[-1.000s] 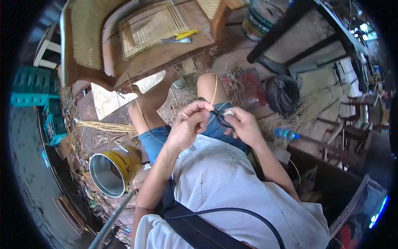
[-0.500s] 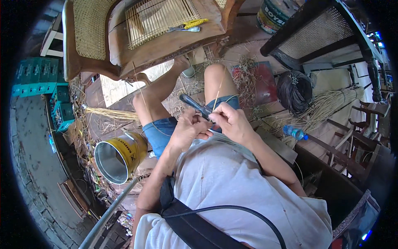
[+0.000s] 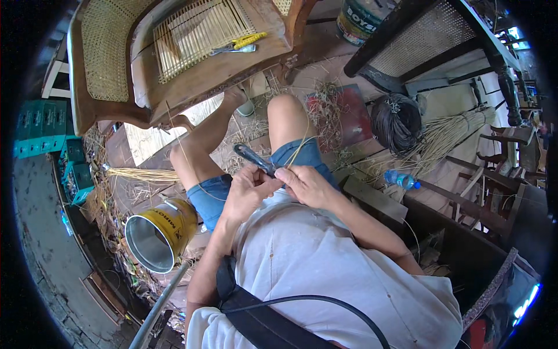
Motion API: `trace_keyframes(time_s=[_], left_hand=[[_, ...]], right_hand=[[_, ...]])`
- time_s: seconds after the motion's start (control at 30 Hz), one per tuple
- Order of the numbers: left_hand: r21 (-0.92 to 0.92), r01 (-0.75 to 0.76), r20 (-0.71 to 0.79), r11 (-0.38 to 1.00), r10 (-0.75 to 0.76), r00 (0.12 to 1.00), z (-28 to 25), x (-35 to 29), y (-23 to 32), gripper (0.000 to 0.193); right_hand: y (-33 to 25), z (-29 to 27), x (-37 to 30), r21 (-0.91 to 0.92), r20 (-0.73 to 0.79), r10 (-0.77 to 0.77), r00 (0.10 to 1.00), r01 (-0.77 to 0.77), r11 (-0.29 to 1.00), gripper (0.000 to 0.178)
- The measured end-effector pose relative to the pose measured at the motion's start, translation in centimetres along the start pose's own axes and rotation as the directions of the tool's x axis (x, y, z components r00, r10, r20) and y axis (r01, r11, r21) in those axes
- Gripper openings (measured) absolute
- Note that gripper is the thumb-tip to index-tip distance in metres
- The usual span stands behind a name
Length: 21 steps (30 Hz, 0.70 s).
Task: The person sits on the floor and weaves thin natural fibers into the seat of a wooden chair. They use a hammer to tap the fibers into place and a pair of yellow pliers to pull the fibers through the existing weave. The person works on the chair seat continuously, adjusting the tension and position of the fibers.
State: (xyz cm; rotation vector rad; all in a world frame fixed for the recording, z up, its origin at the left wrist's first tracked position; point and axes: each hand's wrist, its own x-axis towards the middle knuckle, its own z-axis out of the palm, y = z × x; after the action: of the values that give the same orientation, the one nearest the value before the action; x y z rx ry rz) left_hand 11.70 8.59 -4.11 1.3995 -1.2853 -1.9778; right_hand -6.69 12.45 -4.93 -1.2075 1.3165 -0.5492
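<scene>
My left hand [image 3: 246, 192] and my right hand [image 3: 307, 185] meet over my lap, fingers closed and nearly touching. From the right hand a thin pale cane strip [image 3: 299, 150] rises toward my knee. Another thin length curves past my other knee to the left hand. A tool with a dark handle [image 3: 252, 156] lies at the fingers, its handle pointing away from me. Its working end is hidden by my hands, and which hand bears it cannot be told.
Ahead stands a wooden chair frame [image 3: 226, 72] with part-strung cane and a yellow-handled cutter [image 3: 249, 40]. A yellow metal bucket [image 3: 174, 224] lies tilted at left. To the right are a black coil [image 3: 397, 123], cane bundles [image 3: 447, 136], a plastic bottle [image 3: 401, 179] and a dark chair [image 3: 421, 46].
The whole view has shifted, so the surroundings sit further left. My right fingers have come lower and closer to the left hand, and the cane strip at them leans differently.
</scene>
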Motion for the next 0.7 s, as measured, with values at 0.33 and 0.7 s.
trace_keyframes(time_s=[0.33, 0.7], left_hand=[[0.337, -0.173, -0.039, 0.925, 0.198, 0.979, -0.9, -1.5, 1.4, 0.016], [0.15, -0.21, -0.001, 0.966, 0.212, 0.977, -1.8, -4.7, 1.7, 0.011]], right_hand=[[-0.3, 1.2, 1.6, -0.104, -0.123, -0.151, 0.981, 0.138, 0.985, 0.053], [-2.3, -2.1, 1.9, 0.238, 0.038, -0.105, 0.994, 0.093, 0.967, 0.052]])
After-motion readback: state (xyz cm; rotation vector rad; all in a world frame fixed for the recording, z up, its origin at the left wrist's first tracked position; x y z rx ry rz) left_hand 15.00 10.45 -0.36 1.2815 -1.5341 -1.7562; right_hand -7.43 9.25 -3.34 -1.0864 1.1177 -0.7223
